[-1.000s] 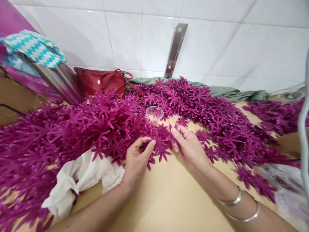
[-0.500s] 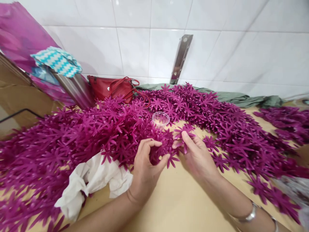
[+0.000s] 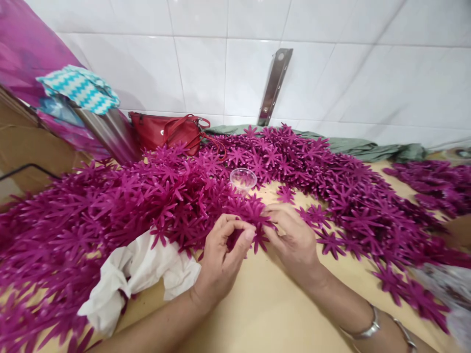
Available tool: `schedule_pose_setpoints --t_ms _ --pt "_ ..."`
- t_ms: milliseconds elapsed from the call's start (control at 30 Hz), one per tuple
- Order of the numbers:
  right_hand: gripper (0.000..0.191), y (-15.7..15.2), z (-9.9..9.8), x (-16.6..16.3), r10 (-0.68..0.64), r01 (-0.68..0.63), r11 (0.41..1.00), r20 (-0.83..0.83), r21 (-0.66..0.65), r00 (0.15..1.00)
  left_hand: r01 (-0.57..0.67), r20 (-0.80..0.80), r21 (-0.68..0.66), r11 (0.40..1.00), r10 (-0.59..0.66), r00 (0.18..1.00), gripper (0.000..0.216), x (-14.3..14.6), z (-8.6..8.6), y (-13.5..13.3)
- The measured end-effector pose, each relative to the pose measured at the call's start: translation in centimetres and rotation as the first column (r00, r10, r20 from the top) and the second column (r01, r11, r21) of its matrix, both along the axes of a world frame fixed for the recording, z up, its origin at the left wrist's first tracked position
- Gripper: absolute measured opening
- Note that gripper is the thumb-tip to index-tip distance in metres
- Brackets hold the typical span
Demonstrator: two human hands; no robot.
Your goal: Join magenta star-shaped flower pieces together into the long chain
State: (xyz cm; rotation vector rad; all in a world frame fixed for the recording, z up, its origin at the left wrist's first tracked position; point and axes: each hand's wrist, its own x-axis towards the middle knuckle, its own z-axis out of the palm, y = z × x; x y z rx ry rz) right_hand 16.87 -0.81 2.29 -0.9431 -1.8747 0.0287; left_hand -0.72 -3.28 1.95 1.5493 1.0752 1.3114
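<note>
My left hand (image 3: 225,260) has its thumb and index finger brought together at the tips, against the edge of a purple flower piece. Whatever lies in that pinch is too small to make out. My right hand (image 3: 292,238) comes in from the other side, its fingers closed on the petals of the purple flower piece (image 3: 256,215) between the hands. This flat, many-petalled piece looks artificial. Behind the right hand, a single flower piece (image 3: 286,193) lies on the tan table top (image 3: 250,309). Beyond the hands stands a clear round plastic tub (image 3: 243,179).
Purple flower pieces heap to the left (image 3: 128,211) and right (image 3: 353,201). Crumpled white cloth (image 3: 147,262) lies beside my left forearm. At the back are a red bag (image 3: 158,132), a metal post (image 3: 106,132), green fabric (image 3: 364,147) and a tiled wall (image 3: 198,73).
The flower piece in my right hand now lies on the table behind it. My right hand has moved left and nearer to the other flower piece. My left thumb and index finger have closed together.
</note>
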Motion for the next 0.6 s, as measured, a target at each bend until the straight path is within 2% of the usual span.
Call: schedule_pose_setpoints --t_ms 100,233,300,433,600 --pt "0.022 -0.1 -0.5 0.1 -0.007 -0.015 0.993 0.182 0.120 0.983 -0.011 0.040 -0.032 0.999 0.012 0.999 0.027 0.1 -0.3 0.3" --pt "0.033 -0.1 -0.7 0.6 0.013 -0.086 0.971 0.310 0.224 0.951 -0.042 0.060 -0.024 0.999 0.043 0.997 0.039 0.0 -0.5 0.7" --pt "0.035 -0.1 -0.8 0.7 0.046 -0.139 0.960 0.353 0.244 0.935 -0.025 0.065 -0.051 0.998 0.029 0.997 0.038 0.0 -0.5 0.8" --pt "0.037 -0.1 -1.0 0.7 0.125 -0.169 0.980 0.328 0.109 0.936 -0.064 0.051 -0.070 0.995 0.068 0.996 0.031 0.2 -0.9 1.1" --pt "0.032 -0.1 -0.6 -0.1 0.070 -0.069 0.987 0.001 -0.148 0.998 -0.147 -0.025 -0.030 0.989 0.146 0.989 0.029 0.2 -1.4 1.3"
